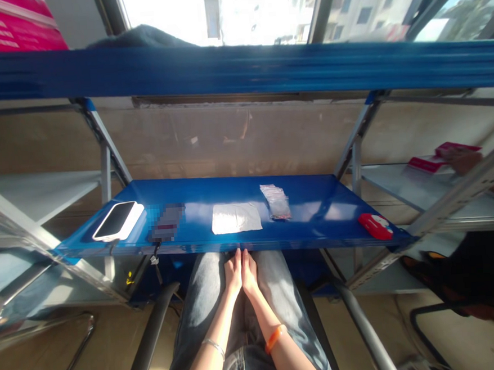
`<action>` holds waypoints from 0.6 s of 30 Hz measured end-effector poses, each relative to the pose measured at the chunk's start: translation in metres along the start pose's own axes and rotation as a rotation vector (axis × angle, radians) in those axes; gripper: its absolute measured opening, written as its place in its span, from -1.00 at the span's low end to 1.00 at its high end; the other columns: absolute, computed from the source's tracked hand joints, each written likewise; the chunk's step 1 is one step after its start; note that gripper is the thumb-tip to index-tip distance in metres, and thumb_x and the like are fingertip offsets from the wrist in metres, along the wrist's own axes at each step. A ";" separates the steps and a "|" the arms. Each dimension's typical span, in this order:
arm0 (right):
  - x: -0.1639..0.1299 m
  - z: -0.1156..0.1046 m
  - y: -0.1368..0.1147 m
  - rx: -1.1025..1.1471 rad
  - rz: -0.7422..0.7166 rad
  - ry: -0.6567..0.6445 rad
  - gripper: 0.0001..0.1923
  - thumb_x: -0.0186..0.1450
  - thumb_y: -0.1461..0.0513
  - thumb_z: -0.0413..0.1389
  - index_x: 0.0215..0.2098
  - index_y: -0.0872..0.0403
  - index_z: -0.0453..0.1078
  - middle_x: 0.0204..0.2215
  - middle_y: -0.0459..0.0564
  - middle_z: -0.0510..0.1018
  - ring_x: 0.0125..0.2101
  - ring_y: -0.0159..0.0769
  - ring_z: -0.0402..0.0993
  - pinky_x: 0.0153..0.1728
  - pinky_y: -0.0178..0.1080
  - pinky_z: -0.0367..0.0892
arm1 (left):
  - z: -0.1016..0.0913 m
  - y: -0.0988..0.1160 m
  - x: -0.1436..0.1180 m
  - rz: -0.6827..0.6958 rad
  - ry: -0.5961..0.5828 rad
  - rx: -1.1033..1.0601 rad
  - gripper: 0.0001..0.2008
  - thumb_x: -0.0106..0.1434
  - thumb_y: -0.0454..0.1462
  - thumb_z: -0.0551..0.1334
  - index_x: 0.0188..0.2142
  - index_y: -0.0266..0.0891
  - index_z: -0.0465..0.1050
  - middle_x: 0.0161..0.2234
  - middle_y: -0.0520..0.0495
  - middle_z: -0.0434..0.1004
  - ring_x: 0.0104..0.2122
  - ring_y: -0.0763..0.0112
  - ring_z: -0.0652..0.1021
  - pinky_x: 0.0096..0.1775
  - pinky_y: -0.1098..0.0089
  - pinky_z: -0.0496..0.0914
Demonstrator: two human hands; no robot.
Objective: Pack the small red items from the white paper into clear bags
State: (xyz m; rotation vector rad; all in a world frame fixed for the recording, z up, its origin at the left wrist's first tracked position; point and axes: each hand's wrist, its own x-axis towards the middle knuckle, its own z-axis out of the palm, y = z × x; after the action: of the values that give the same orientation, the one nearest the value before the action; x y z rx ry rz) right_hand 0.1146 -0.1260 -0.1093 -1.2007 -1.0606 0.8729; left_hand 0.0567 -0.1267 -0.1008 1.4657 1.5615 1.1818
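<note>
My left hand (233,271) and my right hand (248,271) lie side by side over my lap, thumbs inward, fingers stretched forward to the front edge of a blue shelf (205,188). Neither holds anything. Straight ahead of them on the shelf is a flat white sheet, perhaps a tissue (236,217). Right of it sits a small stack of clear plastic bags (276,201). To the left are a phone in a white case (119,221) and a dark, pixelated object (167,222). A red and white item (375,226) rests at the shelf's right corner.
A higher blue beam (239,67) crosses above the shelf. Metal posts (356,138) frame its sides. Black chair armrests (152,341) flank my legs. At right, another person's hand (465,158) touches a pink box (427,164) on a neighbouring grey shelf.
</note>
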 end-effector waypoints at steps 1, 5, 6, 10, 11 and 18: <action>0.001 0.000 0.000 -0.010 -0.013 -0.003 -0.58 0.33 0.02 -0.17 -0.38 0.08 0.39 -0.39 0.09 0.54 -0.32 -0.20 0.49 -0.28 -0.20 0.36 | -0.001 0.001 0.001 0.003 -0.008 -0.024 -0.48 0.31 -0.05 -0.10 -0.38 -0.32 0.53 -0.43 -0.27 0.59 -0.39 0.18 0.60 -0.44 0.38 0.41; 0.003 -0.001 -0.004 -0.050 -0.029 0.009 -0.58 0.32 0.02 -0.16 -0.46 0.08 0.37 -0.48 0.05 0.52 -0.40 -0.23 0.46 -0.35 -0.23 0.33 | -0.002 0.004 0.004 0.024 -0.024 -0.072 -0.46 0.31 -0.02 -0.09 -0.47 -0.31 0.51 -0.50 -0.26 0.57 -0.47 0.21 0.58 -0.49 0.38 0.36; 0.003 -0.001 -0.005 -0.047 -0.035 0.010 -0.58 0.33 0.02 -0.16 -0.46 0.08 0.37 -0.48 0.05 0.51 -0.42 -0.23 0.46 -0.35 -0.23 0.33 | -0.002 0.005 0.004 0.028 -0.026 -0.066 -0.46 0.31 -0.02 -0.09 -0.47 -0.30 0.50 -0.50 -0.25 0.57 -0.47 0.22 0.58 -0.49 0.38 0.35; 0.000 0.000 -0.013 -0.011 -0.044 -0.006 -0.57 0.33 0.02 -0.16 -0.42 0.09 0.40 -0.48 0.06 0.51 -0.42 -0.23 0.44 -0.35 -0.23 0.31 | -0.004 0.011 0.003 0.019 -0.030 -0.022 -0.45 0.32 -0.03 -0.14 -0.45 -0.27 0.50 -0.47 -0.24 0.58 -0.44 0.25 0.59 -0.47 0.42 0.36; -0.001 0.000 -0.016 -0.005 -0.040 -0.006 -0.56 0.33 0.01 -0.16 -0.42 0.09 0.40 -0.48 0.06 0.50 -0.43 -0.23 0.44 -0.36 -0.22 0.31 | -0.005 0.013 0.003 0.012 -0.035 -0.011 -0.45 0.32 -0.03 -0.15 -0.45 -0.27 0.50 -0.48 -0.24 0.59 -0.43 0.25 0.59 -0.47 0.42 0.37; 0.003 0.000 -0.024 -0.031 0.043 0.033 -0.45 0.27 -0.12 -0.16 -0.56 0.08 0.38 -0.56 0.10 0.51 -0.49 -0.19 0.42 -0.46 -0.22 0.28 | -0.009 0.027 0.003 -0.013 -0.017 0.069 -0.37 0.31 0.00 -0.19 -0.47 -0.25 0.55 -0.51 -0.29 0.59 -0.43 0.19 0.60 -0.42 0.35 0.44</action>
State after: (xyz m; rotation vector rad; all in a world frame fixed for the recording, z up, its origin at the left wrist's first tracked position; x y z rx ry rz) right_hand 0.1150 -0.1274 -0.0857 -1.2644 -1.0281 0.8698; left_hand 0.0577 -0.1266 -0.0725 1.5037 1.6121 1.1155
